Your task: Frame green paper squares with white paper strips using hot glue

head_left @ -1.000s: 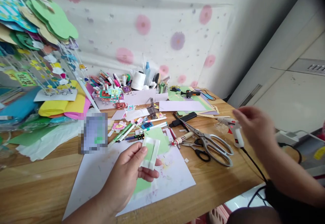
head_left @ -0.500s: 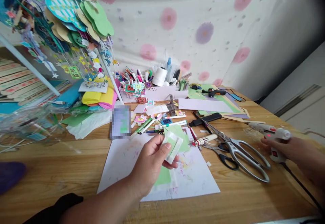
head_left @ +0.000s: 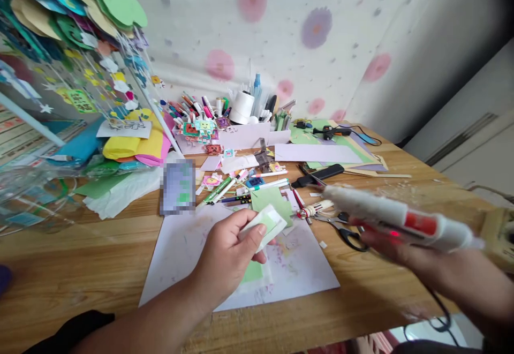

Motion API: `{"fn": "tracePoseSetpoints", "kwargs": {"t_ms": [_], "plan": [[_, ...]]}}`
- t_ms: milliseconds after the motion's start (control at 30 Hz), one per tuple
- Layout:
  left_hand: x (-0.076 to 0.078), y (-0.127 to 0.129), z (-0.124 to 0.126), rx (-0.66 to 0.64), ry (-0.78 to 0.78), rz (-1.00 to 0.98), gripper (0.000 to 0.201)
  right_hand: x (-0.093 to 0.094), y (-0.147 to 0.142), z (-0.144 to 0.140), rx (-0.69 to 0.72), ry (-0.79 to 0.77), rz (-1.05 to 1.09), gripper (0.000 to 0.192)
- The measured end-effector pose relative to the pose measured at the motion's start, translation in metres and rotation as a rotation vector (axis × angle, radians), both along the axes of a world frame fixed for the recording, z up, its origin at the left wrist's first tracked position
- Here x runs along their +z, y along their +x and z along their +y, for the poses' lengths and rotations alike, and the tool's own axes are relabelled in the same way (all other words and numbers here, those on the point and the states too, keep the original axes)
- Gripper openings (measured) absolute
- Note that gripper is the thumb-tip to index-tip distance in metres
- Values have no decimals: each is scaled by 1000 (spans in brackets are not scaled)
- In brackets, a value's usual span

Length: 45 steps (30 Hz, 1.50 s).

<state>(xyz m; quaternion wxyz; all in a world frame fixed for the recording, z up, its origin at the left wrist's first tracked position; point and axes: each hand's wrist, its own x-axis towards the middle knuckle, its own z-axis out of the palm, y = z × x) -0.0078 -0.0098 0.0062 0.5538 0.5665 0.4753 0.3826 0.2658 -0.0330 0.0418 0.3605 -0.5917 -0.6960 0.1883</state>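
Note:
My left hand (head_left: 231, 255) pinches a small folded piece of green and white paper (head_left: 268, 226) between thumb and fingers, above a white sheet (head_left: 176, 257). Beneath the hand, another green piece (head_left: 252, 271) lies on that sheet, partly covered. On the right, my right hand (head_left: 395, 247) is wrapped around a white and red glue gun (head_left: 385, 212) with a red light showing. Its nozzle points left toward the held paper, some distance from it. The gun and hand hide most of the large scissors, and the black-handled scissors (head_left: 350, 238) lie just left of them.
Markers, paper scraps and a black bar-shaped thing (head_left: 319, 175) spread across the wooden table (head_left: 80, 268). A pen holder box (head_left: 244, 137) stands at the back. Paper hangings (head_left: 116, 0) dangle at the left. The gun's cord (head_left: 441, 311) runs over the table's front edge.
My right hand has lifted the glue gun off the table's right side and brought it left, over the large scissors. The paper in my left hand has tilted. The view has shifted slightly.

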Motion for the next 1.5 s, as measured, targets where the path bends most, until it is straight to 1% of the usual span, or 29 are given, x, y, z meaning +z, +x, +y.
{"fn": "tracePoseSetpoints", "kwargs": {"t_ms": [33,100,167,233,333,500,800,900,967,1000,1133,1200,1333,1433,1500], "plan": [[-1,0,0,5,14,34,20,2,-14,-3,131,-17,-23,21],[-3,0,1,13,43,101,21,4,-33,-6,292,-29,-87,24],[-5,-1,1,20,72,153,20,4,-45,-6,368,19,-133,26],[-6,-2,0,28,103,190,20,4,-50,-5,408,60,-142,24],[-7,-3,0,35,147,221,21,4,-52,-4,417,77,-138,19],[-8,-4,0,32,196,237,23,1,-50,-3,422,96,-193,28],[-9,-3,-1,42,301,322,25,-4,-45,-6,410,129,-220,22],[-9,-4,-1,42,323,325,23,-3,-45,-6,396,115,-203,15],[-8,-3,-1,47,317,311,21,-2,-45,-7,389,79,-172,9],[-8,-3,-1,45,305,301,20,-2,-44,-7,388,67,-161,9],[-8,-2,-1,28,242,265,18,-5,-42,-7,408,101,-144,11],[-9,-1,-1,24,223,255,19,-9,-41,-6,414,120,-141,15],[-9,-2,-2,15,207,249,19,-14,-40,-6,407,100,-141,22],[-8,-3,-3,3,198,244,20,-11,-41,-7,422,109,-141,25],[-7,-4,-2,4,201,249,19,-8,-42,-7,433,104,-142,22]]}}
